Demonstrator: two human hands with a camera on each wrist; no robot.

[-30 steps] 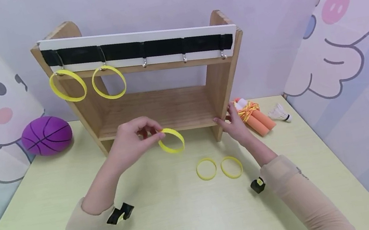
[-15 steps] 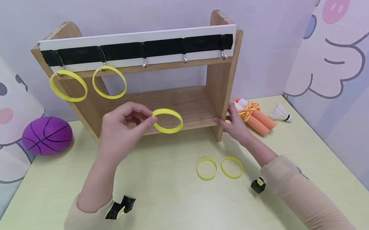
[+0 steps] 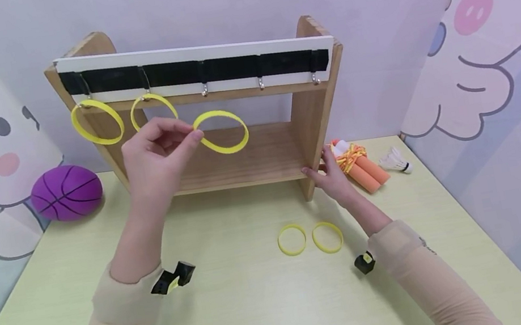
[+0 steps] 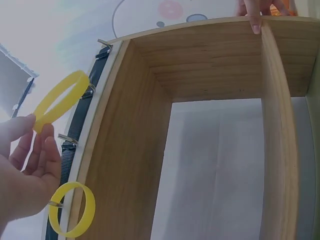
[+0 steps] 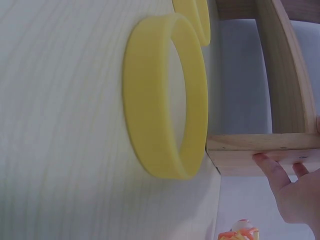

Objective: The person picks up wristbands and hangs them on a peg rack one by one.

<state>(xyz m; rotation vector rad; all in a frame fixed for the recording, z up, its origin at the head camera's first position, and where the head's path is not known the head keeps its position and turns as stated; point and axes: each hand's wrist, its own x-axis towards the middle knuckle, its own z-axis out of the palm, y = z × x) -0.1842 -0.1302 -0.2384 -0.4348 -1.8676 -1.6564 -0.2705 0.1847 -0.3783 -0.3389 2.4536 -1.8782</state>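
Observation:
My left hand (image 3: 148, 158) pinches a yellow wristband (image 3: 226, 150) between thumb and fingers, in front of the wooden shelf (image 3: 249, 156). The band is raised, a little below the middle metal hook (image 3: 204, 89) and apart from it. Two more bands hang from hooks on the left: the outer band (image 3: 104, 141) is in full view, the inner band (image 3: 167, 102) partly behind my hand. My right hand (image 3: 337, 181) grips the shelf's right side panel, thumb at its front edge. Two bands lie on the table, the left band (image 3: 294, 254) and the right band (image 5: 145, 95).
A white rail with a black strip (image 3: 231, 68) bears the hooks across the shelf's top front. A purple ball (image 3: 66, 193) sits at the left. An orange-handled bundle with cord (image 3: 366, 173) and a shuttlecock (image 3: 396, 161) lie right of the shelf.
My left hand has risen with the wristband from low in front of the shelf toward the hooks, shifting slightly left. My right hand stays on the side panel.

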